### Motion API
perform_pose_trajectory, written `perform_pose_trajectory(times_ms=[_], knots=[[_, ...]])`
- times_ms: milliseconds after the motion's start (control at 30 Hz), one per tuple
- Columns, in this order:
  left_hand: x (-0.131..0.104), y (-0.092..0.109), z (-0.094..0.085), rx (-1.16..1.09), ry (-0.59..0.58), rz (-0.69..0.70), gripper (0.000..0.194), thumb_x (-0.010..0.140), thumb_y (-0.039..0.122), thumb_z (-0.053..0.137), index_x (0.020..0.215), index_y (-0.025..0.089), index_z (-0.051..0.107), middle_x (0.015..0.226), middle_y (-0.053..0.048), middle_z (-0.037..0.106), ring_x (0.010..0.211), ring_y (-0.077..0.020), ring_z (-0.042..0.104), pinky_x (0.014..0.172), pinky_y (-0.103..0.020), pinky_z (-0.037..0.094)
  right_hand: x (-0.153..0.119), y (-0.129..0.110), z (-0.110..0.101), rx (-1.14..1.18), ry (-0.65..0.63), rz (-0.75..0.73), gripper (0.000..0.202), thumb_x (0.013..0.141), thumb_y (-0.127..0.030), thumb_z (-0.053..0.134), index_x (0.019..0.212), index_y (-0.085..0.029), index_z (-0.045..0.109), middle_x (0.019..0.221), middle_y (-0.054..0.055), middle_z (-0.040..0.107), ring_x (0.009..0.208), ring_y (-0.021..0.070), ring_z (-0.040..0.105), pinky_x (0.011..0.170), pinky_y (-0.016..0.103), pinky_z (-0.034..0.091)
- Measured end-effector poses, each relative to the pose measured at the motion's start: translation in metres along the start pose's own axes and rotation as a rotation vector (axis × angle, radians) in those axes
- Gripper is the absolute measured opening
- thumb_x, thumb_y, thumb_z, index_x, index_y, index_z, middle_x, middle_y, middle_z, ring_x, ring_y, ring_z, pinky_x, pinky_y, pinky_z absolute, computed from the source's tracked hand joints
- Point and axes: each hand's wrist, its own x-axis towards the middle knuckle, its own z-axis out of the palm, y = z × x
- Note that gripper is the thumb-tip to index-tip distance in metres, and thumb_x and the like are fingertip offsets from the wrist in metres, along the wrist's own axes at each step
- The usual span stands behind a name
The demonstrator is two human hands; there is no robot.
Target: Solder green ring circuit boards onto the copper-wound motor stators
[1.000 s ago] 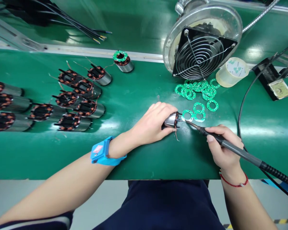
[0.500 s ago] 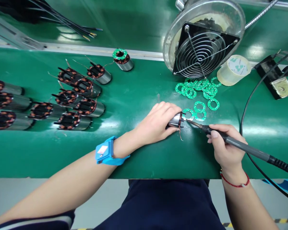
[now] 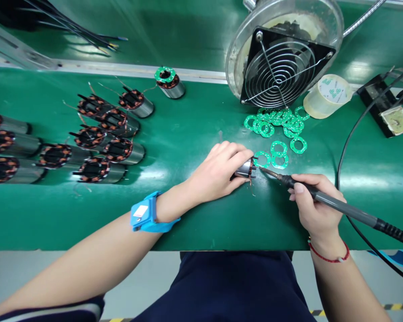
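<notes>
My left hand is closed around a motor stator that lies on its side, its copper windings and black prongs facing right. A thin wire end hangs from the winding side. In my right hand is a soldering iron, held like a pen. Its tip points left and lies close to the stator's winding end; whether the two touch I cannot tell. Just beyond the tip lies a green ring-shaped circuit board, beside two more overlapping ring boards.
A fan with a wire guard stands at the back, a heap of green ring boards before it. Right of it are a tape roll and a black iron stand with sponge. Several stators stand at left, one topped with a green ring.
The view has shifted slightly. Both hands keep their grips, and the stator and the soldering iron stay in nearly the same place.
</notes>
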Motion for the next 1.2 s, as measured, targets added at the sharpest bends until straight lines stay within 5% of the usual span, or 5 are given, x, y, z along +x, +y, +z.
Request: perform_pose_trajectory(times_ms=[533,700,933,1067,1200], knots=[[0.001,0.001,0.000,0.031,0.001,0.011,0.036,0.092,0.030,0.060,0.123,0.013,0.053,0.115,-0.015,0.062,0.097,-0.0270,0.054,0.081,-0.039,0.042,0.006,-0.005,0.004,-0.041,0.084,-0.216,0.018,0.088,-0.024,0.066,0.106,-0.024,0.067,0.083,0.002,0.070,0.071,0.0173,0.068,0.062,0.032,0.056],[0.002,0.000,0.002,-0.001,-0.002,-0.017,0.039,0.090,0.032,0.064,0.121,0.013,0.051,0.114,-0.014,0.062,0.100,-0.0276,0.056,0.083,-0.039,0.043,0.009,-0.004,0.004,-0.070,-0.102,-0.136,0.041,0.094,-0.031,0.061,0.134,-0.027,0.054,0.112,0.006,0.074,0.082,0.0192,0.074,0.076,0.035,0.061],[0.000,0.007,-0.006,-0.349,0.018,-0.289,0.043,0.078,0.033,0.072,0.111,0.017,0.050,0.107,-0.007,0.062,0.096,-0.0240,0.059,0.083,-0.037,0.047,0.018,-0.020,0.011,-0.093,-0.288,0.103,0.031,0.095,-0.033,0.056,0.125,-0.028,0.056,0.089,0.000,0.073,0.080,0.0178,0.074,0.074,0.032,0.059],[-0.005,0.009,-0.012,-0.605,-0.078,-0.334,0.051,0.078,0.039,0.072,0.117,0.019,0.047,0.113,-0.007,0.062,0.099,-0.0233,0.061,0.084,-0.036,0.049,0.018,-0.034,0.030,0.133,-0.148,0.145,0.039,0.088,-0.031,0.065,0.124,-0.028,0.052,0.091,0.000,0.070,0.081,0.0171,0.073,0.075,0.032,0.060],[-0.005,0.007,-0.009,-0.511,-0.143,-0.188,0.052,0.080,0.037,0.073,0.123,0.019,0.050,0.121,-0.010,0.062,0.112,-0.0278,0.056,0.096,-0.043,0.043,0.017,-0.041,0.043,0.379,-0.003,0.127,0.031,0.093,-0.028,0.059,0.122,-0.030,0.049,0.091,0.000,0.069,0.085,0.0162,0.072,0.078,0.034,0.059]])
